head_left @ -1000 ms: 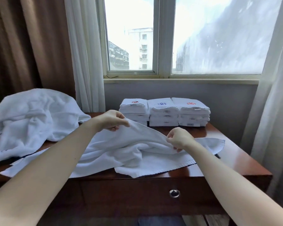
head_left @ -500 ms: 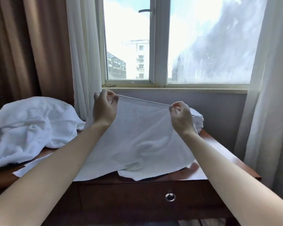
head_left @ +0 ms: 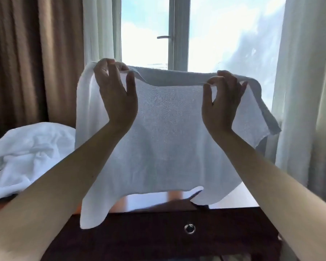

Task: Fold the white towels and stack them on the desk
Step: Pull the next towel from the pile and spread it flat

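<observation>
The white towel hangs spread above the counter, its lower hem by the near edge. The left hand and right hand each pinch the top edge. That edge runs level left to right, with neither hand nearer.

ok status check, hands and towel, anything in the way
Hands: left hand and right hand each pinch the top edge of the towel. It hangs spread over the desk, unfolded. Loose white pile on the left, nothing blocking.
</observation>
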The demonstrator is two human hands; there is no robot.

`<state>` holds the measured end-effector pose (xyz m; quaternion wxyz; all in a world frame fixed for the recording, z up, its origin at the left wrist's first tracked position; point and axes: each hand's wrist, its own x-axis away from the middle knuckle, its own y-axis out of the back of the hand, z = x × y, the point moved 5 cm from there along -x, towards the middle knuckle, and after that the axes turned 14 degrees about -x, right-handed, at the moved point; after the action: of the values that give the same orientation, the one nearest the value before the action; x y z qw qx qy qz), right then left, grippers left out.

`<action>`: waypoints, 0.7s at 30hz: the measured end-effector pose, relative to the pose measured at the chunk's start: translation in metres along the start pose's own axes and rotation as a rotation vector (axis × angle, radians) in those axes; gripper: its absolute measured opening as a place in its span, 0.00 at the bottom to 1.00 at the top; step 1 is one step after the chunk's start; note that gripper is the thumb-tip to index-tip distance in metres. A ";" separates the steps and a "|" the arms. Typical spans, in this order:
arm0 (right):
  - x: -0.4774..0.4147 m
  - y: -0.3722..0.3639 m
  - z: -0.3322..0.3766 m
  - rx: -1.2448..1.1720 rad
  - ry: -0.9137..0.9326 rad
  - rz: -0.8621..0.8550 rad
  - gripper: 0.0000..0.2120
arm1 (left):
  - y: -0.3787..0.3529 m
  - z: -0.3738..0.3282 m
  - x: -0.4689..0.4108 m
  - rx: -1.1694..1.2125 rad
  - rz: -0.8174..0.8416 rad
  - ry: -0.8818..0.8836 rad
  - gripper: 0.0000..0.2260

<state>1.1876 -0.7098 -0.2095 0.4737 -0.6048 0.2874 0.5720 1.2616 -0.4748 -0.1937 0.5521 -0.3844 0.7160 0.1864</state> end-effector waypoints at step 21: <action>0.176 -0.098 -0.175 0.156 -0.230 0.657 0.09 | -0.164 0.156 0.161 -0.176 0.575 0.001 0.05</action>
<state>1.3794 -0.7955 -0.3730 0.3386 -0.3738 0.4541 0.7344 1.4709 -0.5263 -0.3681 0.4410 -0.2124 0.7769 0.3961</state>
